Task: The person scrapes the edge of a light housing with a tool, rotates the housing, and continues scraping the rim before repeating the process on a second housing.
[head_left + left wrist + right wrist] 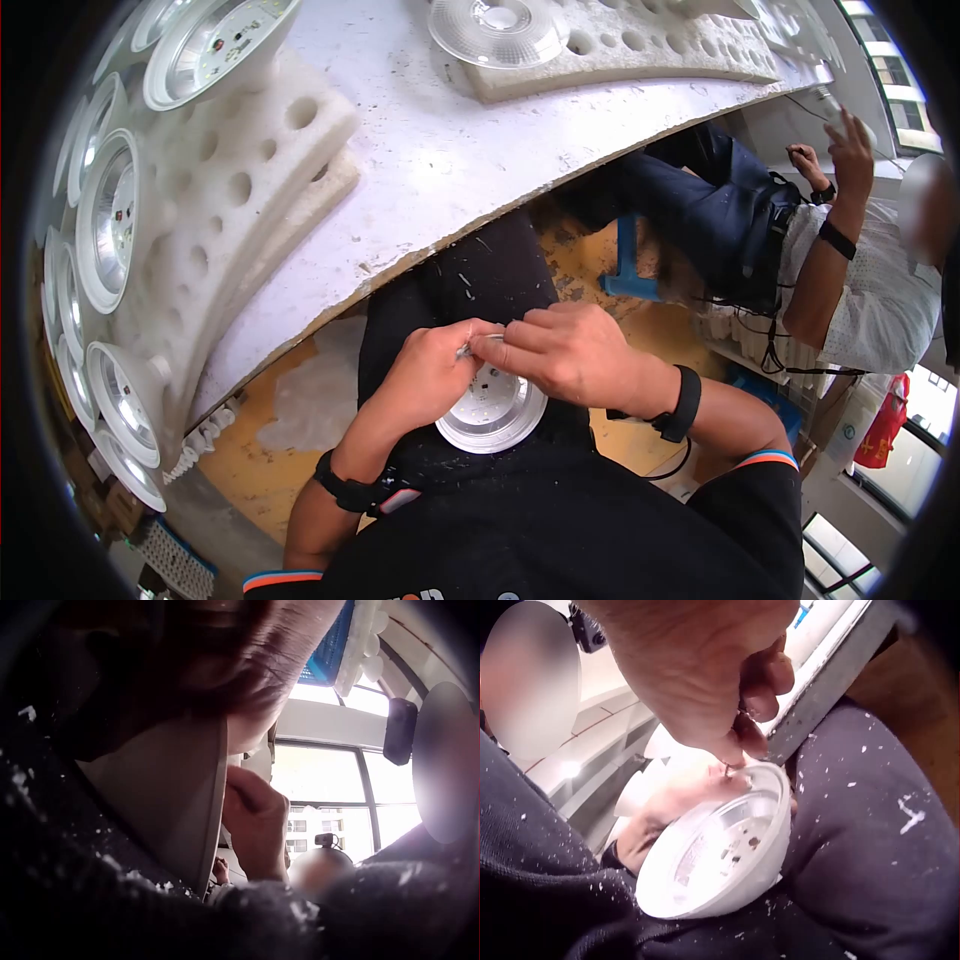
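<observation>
A round white LED lamp housing (492, 425), with a circuit board inside its shiny bowl, sits between the person's thighs, its opening facing up. The left hand (432, 372) grips the far rim from the left side. From the other side the right hand (565, 350) pinches at the same rim, fingers curled and thumb pressed close to the left fingertips. In the right wrist view the lamp housing (712, 862) is tilted, and the right thumb and finger meet at its upper edge. A small detail between the fingertips is mostly hidden. The left wrist view shows the housing's outer wall (169, 795).
A white table (440, 160) curves ahead of the knees. At left, a foam block with holes (255, 170) stands beside several lamp housings (108, 220). A clear lens cover (498, 30) lies on another foam block (620, 60). A second person (850, 270) sits at right.
</observation>
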Available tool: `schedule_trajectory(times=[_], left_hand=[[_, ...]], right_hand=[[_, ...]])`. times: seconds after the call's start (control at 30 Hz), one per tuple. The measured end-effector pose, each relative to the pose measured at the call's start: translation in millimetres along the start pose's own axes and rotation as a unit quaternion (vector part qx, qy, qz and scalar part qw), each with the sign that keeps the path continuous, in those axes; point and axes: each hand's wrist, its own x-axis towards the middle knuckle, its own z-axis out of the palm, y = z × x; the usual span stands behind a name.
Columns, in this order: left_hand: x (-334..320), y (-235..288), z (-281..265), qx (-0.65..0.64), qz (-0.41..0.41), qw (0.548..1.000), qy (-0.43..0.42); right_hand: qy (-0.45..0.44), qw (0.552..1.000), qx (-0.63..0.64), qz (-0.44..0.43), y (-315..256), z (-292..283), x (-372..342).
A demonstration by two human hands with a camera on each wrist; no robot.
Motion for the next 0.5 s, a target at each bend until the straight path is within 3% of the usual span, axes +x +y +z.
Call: schedule_trajectory(times=[0.17,0.23,0.37,0.43,0.5], left_hand=[[-3,-3,-4,-0.041,-0.025,0.999,0.002],[-2,-8,0,-0.045,-0.016,0.999,0.002],[3,-7,2,0.000,0.016,1.000,0.024],[2,-5,-1,0.018,0.022,0.999,0.031],[0,-3,-3,-0.040,-0.029,0.999,0.012]], right_hand=[[-0.021,0.998,-0.056,0.020,6,-20,-11],[-0.083,0.993,-0.070,0.048,5,-24,-18],[-0.047,0.997,-0.052,0.037,1,-5,5],[0.001,1.000,0.007,-0.025,1,9,13],[0.006,1.000,0.021,-0.012,3,11,7]])
